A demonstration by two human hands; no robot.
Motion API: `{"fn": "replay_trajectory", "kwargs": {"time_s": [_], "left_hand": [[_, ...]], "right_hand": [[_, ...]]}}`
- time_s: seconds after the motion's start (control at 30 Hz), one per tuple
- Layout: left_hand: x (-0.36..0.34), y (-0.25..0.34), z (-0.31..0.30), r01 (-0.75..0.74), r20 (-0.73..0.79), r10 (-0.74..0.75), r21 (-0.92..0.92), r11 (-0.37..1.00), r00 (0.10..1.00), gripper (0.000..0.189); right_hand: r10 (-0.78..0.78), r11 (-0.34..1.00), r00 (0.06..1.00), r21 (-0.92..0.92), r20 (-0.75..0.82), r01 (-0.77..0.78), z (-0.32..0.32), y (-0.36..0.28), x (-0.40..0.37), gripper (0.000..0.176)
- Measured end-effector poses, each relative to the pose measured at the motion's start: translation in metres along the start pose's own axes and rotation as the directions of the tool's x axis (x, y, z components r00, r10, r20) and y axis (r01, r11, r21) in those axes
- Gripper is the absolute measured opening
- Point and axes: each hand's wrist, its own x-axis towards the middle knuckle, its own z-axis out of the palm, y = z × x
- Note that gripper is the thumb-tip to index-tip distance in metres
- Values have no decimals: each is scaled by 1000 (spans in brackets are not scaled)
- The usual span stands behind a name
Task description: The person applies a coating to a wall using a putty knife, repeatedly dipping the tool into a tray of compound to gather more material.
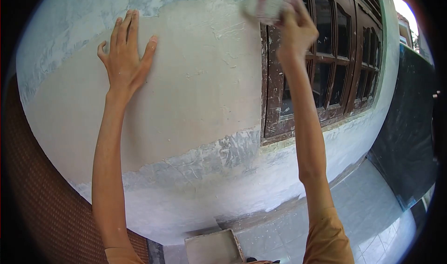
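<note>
My left hand (125,59) lies with spread fingers on the wall (195,91), over a smooth beige coated area. My right hand (298,31) is raised at the top, beside the brown window frame, with its fingers wrapped round a pale, flat, blurred object (266,4) with reddish marks. That object is at the wall near the upper edge of the beige coat; whether it touches cannot be made out. Rougher grey-white patches of wall show above and below the beige area.
A brown wooden window (333,54) with dark panes is set into the wall at the right. A shallow tray (212,247) rests on the tiled floor (265,238). A dark panel (407,124) stands far right, and brown woven material (51,189) is at lower left.
</note>
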Motion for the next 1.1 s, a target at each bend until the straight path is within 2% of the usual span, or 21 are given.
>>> {"fn": "replay_trajectory", "kwargs": {"time_s": [0.07,0.13,0.2,0.23,0.27,0.33,0.4,0.43,0.47,0.53,0.57,0.67,0.77,0.8,0.87,0.93,1.0,1.1], "left_hand": [[1,0,-2,-8,0,8,6,1000,1000,65],[1,0,-2,-11,10,11,12,1000,1000,65],[2,-3,-3,-6,13,6,25,1000,1000,65],[2,-3,-3,-12,13,12,29,1000,1000,65],[1,-2,-3,-13,16,12,29,1000,1000,64],[1,-2,-3,-8,12,8,25,1000,1000,65],[1,-1,-2,-12,9,12,13,1000,1000,65],[1,-2,-1,-13,3,13,0,1000,1000,65],[1,-4,-1,-18,-4,18,-8,1000,1000,65],[2,-4,0,-31,-12,31,-12,999,999,64],[0,-5,0,-32,-14,32,-17,999,999,63],[0,-5,3,-31,-24,31,-12,999,999,63],[0,-5,2,-36,-39,34,-49,998,999,62],[-1,-3,2,-38,-34,36,-50,998,999,62],[0,-5,1,-22,-17,22,-28,999,1000,63],[1,-4,2,-26,-16,26,-19,999,1000,63],[1,-5,2,-24,-12,24,-16,1000,1000,63],[0,-4,1,-17,3,17,-20,1000,1000,64]], "right_hand": [[-25,1000,969,6,246,24,21,16,-8,35],[189,964,953,-229,239,-134,31,-8,-15,34],[64,971,991,-236,117,-35,14,1,7,34],[-50,983,996,-171,68,62,8,-5,14,34],[-53,989,999,-142,-6,52,4,-8,18,35],[-64,995,997,-77,40,67,15,-15,10,36],[81,996,958,-46,276,-71,30,-22,-18,37],[167,971,938,-214,303,-103,37,-15,-22,36],[219,952,942,-267,254,-149,34,-12,-27,32],[56,960,983,-279,176,-5,5,23,-3,34],[-56,992,989,-108,138,72,-12,32,10,32],[-12,1000,1000,3,-11,12,-25,8,15,37],[23,1000,951,-3,308,-24,-2,10,-21,39],[101,990,934,-124,343,-62,4,13,-33,39],[46,975,946,-220,320,27,-10,27,-24,38],[0,981,993,-194,116,23,-29,19,-6,37],[-54,998,998,-37,15,55,-41,12,3,35],[29,999,976,-27,216,-24,-14,10,-27,37]]}}
